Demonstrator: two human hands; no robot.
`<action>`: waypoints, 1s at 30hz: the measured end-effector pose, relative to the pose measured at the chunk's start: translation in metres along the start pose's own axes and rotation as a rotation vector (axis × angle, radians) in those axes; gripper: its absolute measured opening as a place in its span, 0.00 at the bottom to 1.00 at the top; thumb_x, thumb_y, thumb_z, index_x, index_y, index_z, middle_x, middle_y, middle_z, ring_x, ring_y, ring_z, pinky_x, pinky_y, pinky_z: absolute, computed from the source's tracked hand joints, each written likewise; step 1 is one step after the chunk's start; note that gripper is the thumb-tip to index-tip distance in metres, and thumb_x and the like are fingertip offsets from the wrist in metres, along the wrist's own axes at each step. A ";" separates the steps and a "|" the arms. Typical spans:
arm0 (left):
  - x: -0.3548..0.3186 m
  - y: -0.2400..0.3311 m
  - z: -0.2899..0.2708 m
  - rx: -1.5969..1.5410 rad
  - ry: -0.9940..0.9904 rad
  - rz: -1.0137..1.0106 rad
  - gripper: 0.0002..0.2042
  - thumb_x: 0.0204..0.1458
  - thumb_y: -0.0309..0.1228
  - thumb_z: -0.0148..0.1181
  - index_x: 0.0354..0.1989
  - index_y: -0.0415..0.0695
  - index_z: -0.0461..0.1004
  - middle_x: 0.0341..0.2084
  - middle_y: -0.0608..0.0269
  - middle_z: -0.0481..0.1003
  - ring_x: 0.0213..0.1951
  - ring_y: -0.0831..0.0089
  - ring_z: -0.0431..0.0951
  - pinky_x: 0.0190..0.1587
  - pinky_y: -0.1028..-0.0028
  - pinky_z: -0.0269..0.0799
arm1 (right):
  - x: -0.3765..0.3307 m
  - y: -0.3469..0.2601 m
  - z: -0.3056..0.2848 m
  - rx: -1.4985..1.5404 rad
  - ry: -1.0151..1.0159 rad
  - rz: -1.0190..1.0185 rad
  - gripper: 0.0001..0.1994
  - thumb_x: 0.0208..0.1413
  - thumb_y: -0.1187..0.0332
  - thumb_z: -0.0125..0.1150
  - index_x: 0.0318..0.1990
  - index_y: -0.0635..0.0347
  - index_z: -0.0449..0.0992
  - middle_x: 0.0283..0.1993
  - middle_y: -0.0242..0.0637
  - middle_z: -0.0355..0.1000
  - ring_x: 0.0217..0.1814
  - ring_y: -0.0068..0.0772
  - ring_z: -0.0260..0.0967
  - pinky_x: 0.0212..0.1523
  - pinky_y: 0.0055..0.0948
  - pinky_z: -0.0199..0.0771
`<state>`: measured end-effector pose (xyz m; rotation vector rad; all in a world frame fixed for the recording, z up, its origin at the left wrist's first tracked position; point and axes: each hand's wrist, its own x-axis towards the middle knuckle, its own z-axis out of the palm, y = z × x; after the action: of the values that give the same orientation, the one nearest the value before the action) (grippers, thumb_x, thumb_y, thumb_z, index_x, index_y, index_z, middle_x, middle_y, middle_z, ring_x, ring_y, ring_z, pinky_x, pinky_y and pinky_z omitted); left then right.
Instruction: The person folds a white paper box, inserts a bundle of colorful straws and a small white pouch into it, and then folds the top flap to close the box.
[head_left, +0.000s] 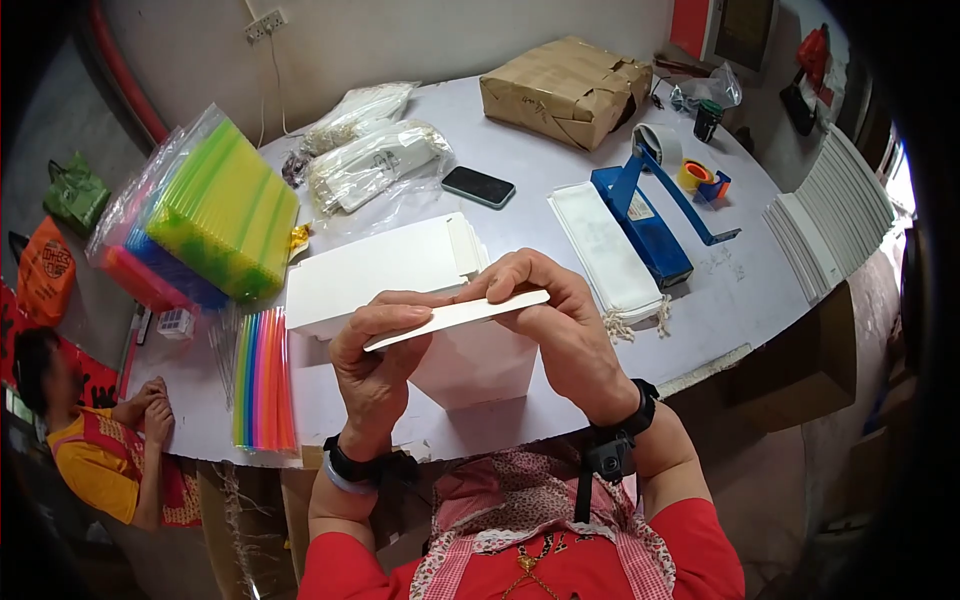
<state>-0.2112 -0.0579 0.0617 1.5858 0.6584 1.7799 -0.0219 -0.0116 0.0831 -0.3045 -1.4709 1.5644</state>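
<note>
- Two hands of mine hold one flat white card strip (457, 318) edge-up over the near edge of the table (740, 285).
- My left hand (372, 365) is closed on the strip's lower left end, thumb across its face.
- My right hand (560, 320) pinches the upper right end between thumb and fingertips.
- Just behind and under the strip stands a folded white paper box (470, 365), and behind that lies a stack of flat white box blanks (380, 268).
- Left of my left hand lies a row of coloured strips (262, 382), pink through green, with a clear bag of green and red sheets (205, 215) further back.
- Right of my right hand lies a white pack with fringed ends (608, 250), just beside a blue tape dispenser (650, 215).
- Further back are a black phone (478, 186), two clear bags of pale pieces (370, 150) and a brown paper parcel (565, 90).
- At the far left another person in a yellow shirt (95, 460) rests their hands at the table's edge.
</note>
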 end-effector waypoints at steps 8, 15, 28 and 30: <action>-0.004 0.003 0.002 0.060 -0.021 0.063 0.06 0.52 0.20 0.59 0.37 0.42 0.74 0.41 0.49 0.76 0.44 0.68 0.76 0.46 0.75 0.70 | -0.001 0.006 -0.003 -0.102 -0.067 -0.085 0.12 0.47 0.78 0.44 0.39 0.58 0.71 0.45 0.41 0.72 0.53 0.29 0.67 0.56 0.28 0.65; -0.004 0.003 0.002 0.073 -0.001 0.093 0.06 0.52 0.18 0.58 0.36 0.42 0.74 0.40 0.50 0.76 0.44 0.67 0.76 0.46 0.75 0.69 | -0.014 -0.005 0.000 0.057 0.017 0.005 0.13 0.51 0.76 0.45 0.43 0.59 0.73 0.49 0.44 0.72 0.57 0.33 0.65 0.60 0.33 0.63; -0.002 0.038 -0.001 0.039 -0.145 -0.127 0.05 0.53 0.21 0.59 0.38 0.39 0.75 0.42 0.50 0.77 0.43 0.71 0.76 0.46 0.75 0.72 | -0.028 -0.002 -0.007 -0.192 -0.043 -0.061 0.08 0.56 0.71 0.56 0.42 0.60 0.75 0.48 0.42 0.73 0.51 0.30 0.70 0.52 0.29 0.70; -0.001 0.046 0.001 0.035 -0.103 -0.256 0.06 0.53 0.22 0.60 0.39 0.37 0.75 0.41 0.51 0.77 0.41 0.73 0.77 0.45 0.76 0.73 | -0.030 -0.009 -0.006 -0.261 -0.040 -0.082 0.08 0.55 0.71 0.58 0.42 0.61 0.76 0.46 0.41 0.74 0.48 0.28 0.71 0.50 0.27 0.71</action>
<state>-0.2162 -0.0884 0.0951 1.5291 0.8076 1.4987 0.0026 -0.0313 0.0769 -0.3612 -1.7002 1.3214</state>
